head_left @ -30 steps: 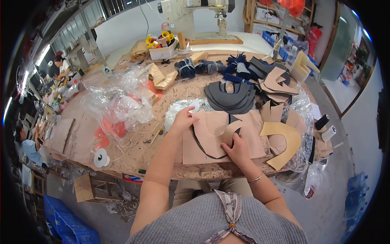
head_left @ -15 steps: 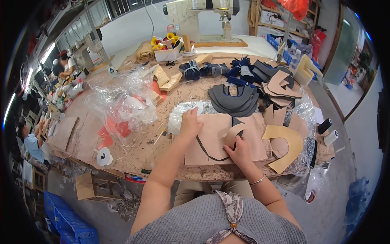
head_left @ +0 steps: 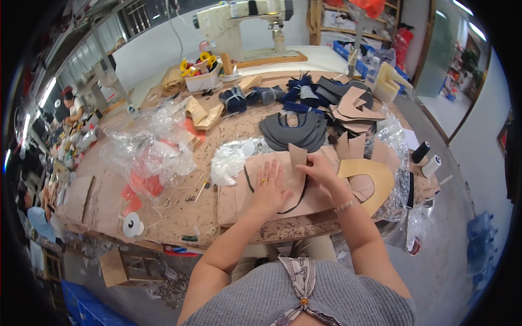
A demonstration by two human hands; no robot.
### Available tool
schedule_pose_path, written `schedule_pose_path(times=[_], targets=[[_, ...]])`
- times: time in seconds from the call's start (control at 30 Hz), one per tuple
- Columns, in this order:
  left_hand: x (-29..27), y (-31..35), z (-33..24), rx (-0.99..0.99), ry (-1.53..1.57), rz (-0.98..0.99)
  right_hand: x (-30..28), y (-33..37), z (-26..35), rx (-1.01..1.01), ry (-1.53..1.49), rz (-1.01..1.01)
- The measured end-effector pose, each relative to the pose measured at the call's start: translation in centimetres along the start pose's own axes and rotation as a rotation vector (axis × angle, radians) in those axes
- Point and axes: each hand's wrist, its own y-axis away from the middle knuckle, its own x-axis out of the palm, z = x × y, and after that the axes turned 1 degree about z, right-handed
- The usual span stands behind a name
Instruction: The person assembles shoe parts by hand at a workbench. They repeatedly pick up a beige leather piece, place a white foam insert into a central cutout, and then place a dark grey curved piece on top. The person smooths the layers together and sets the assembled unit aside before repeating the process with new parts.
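My left hand (head_left: pixel 270 187) lies flat, fingers spread, on a beige-pink sheet of leather-like material (head_left: pixel 291 193). A thin black band (head_left: pixel 298 202) curves across the sheet beside that hand. With bent fingers, my right hand (head_left: pixel 319 171) pinches the edge of a small beige flap (head_left: pixel 297 156) that stands up from the sheet. Whether the flap is joined to the black band, I cannot tell. Right of my right hand is a yellow-tan U-shaped piece (head_left: pixel 383 187). Beyond my hands sits a fanned stack of dark grey curved pieces (head_left: pixel 293 132).
Crumpled clear plastic (head_left: pixel 149 138) covers part of the table's left side. A white spool (head_left: pixel 132 224) lies near the front left edge. Thread cones, one black (head_left: pixel 420 152) and one white (head_left: pixel 431 166), stand at the right. A sewing machine (head_left: pixel 242 30) stands at the back.
My left hand has come from the white plastic down onto the sheet and flattened. My right hand has moved farther away from me, and the curled beige piece now stands up. The view has shifted.
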Motion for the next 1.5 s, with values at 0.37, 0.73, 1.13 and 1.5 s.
schedule_pose_path(times=[0.37,0.73,1.13,1.5], targets=[[0.8,-1.4,0.3,0.481,0.049,0.098,-1.6,-3.4,-1.4,0.145,0.132,-0.009],[-0.5,0.1,-2.4,0.359,0.021,0.224,0.1,-1.8,-1.6,-0.125,0.684,-0.338],[-1.0,-0.1,-2.8,0.360,0.011,0.335,4.1,-1.0,-1.9,-0.241,0.807,0.070],[-0.3,7.4,-6.2,0.237,0.232,0.220,11.8,5.2,3.1,-0.546,0.994,0.440]])
